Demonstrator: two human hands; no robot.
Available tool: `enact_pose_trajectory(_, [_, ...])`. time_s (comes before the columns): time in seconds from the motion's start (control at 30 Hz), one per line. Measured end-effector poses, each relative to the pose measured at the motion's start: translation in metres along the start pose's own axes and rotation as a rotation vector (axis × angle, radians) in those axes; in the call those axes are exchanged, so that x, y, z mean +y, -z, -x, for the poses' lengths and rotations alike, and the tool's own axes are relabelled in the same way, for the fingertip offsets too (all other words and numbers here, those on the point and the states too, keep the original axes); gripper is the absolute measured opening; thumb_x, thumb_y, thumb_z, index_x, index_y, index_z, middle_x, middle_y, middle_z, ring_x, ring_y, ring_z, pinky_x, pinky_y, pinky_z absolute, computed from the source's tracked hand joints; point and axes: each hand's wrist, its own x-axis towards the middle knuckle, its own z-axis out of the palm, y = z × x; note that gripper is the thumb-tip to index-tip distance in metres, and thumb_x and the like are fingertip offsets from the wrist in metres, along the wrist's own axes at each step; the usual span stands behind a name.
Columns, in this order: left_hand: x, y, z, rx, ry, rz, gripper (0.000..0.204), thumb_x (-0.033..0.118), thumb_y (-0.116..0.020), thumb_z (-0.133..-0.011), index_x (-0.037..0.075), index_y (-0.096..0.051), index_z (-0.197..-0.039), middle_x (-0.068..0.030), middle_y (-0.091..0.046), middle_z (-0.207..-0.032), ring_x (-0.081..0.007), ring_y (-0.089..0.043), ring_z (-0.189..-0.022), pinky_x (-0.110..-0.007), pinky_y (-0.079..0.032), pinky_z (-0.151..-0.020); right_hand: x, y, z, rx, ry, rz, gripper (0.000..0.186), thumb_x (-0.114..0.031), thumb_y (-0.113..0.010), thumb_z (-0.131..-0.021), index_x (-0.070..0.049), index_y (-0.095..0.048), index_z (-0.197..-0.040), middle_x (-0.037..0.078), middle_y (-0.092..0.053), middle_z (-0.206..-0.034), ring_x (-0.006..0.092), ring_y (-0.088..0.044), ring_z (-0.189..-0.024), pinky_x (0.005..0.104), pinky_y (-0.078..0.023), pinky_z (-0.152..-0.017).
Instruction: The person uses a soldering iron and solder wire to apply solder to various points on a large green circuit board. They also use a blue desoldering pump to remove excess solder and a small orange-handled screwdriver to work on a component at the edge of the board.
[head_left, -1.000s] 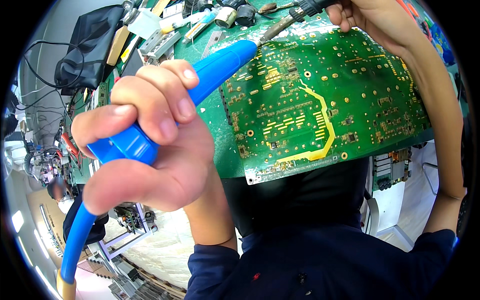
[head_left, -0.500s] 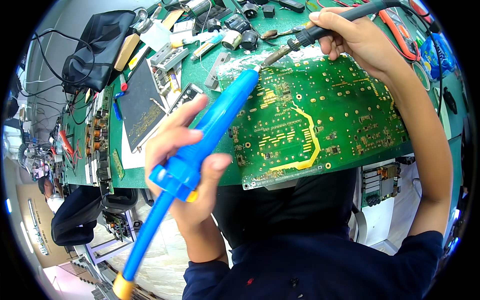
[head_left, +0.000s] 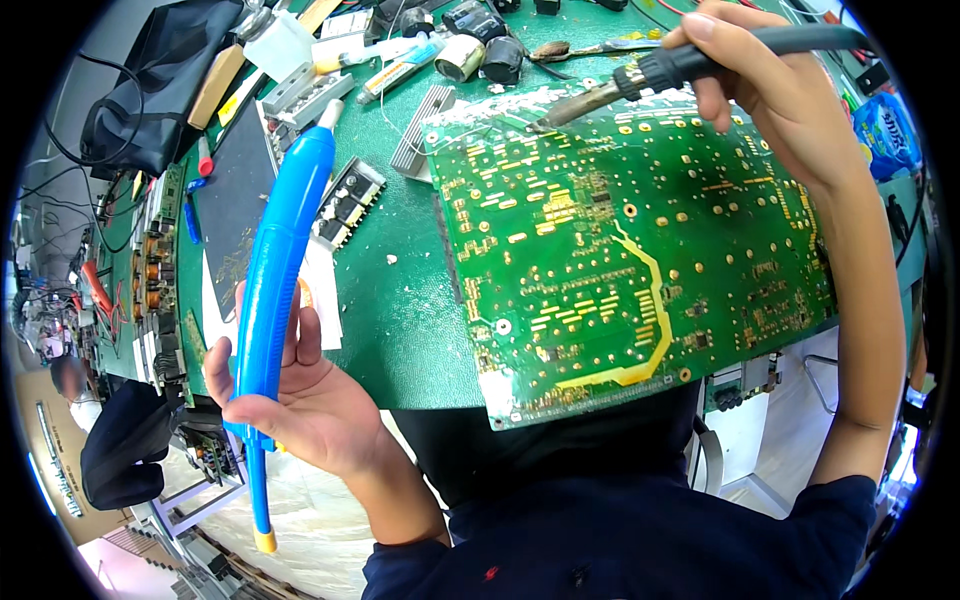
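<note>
Swung off the green circuit board [head_left: 640, 265] to the frame's left, the blue plastic solder sucker [head_left: 270, 300] loosely held in the left hand [head_left: 318, 408] seems light, stiff, best gripped mid-barrel, while the right hand [head_left: 772, 105] holds a black-handled soldering iron [head_left: 660, 72], board contact unclear.

Single upright fisheye view, worn on the head, facing down from above and behind the left grip [head_left: 325, 415] and right grip [head_left: 765, 85]. Range is close. The table [head_left: 395, 320] lies between the grips; the wearer's dark shirt [head_left: 620, 520] fills the lower middle, below both.
</note>
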Motion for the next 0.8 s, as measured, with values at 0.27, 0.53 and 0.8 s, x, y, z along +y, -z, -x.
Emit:
enact_pose_trajectory(0.27, [0.0,0.01,-0.002,-0.08,-0.005,0.057,0.056,0.051,-0.038,-0.097,0.003,-0.046,-0.124,-0.0247,-0.056,-0.122,-0.0394,-0.057,-0.113,-0.035,-0.056,-0.088,-0.002,-0.006,-0.002,0.089,-0.037,-0.218,0.041,-0.031,-0.049,-0.096,0.007,-0.063,-0.093,0.011,-0.061,-0.059,0.0162,-0.06,-0.049,0.0256,-0.051,-0.048])
enact_pose_trajectory(0.53, [-0.001,0.016,0.0,-0.14,-0.064,0.067,0.057,0.052,-0.035,-0.097,0.004,-0.043,-0.127,-0.0271,-0.052,-0.127,-0.0405,-0.053,-0.118,-0.032,-0.057,-0.087,0.029,0.013,-0.003,0.032,0.022,-0.025,0.037,-0.031,-0.044,-0.098,0.003,-0.058,-0.105,0.001,-0.05,-0.062,0.0059,-0.045,-0.055,0.0187,-0.035,-0.052])
enact_pose_trajectory(0.8, [-0.001,0.02,0.0,-0.184,-0.099,0.098,0.062,0.052,-0.031,-0.098,0.0,-0.041,-0.129,-0.0267,-0.048,-0.131,-0.0397,-0.051,-0.12,-0.032,-0.055,-0.09,0.019,0.008,0.002,-0.007,0.085,-0.037,0.031,-0.029,-0.043,-0.096,0.0,-0.054,-0.097,0.001,-0.048,-0.061,0.0059,-0.045,-0.057,0.0198,-0.035,-0.061])
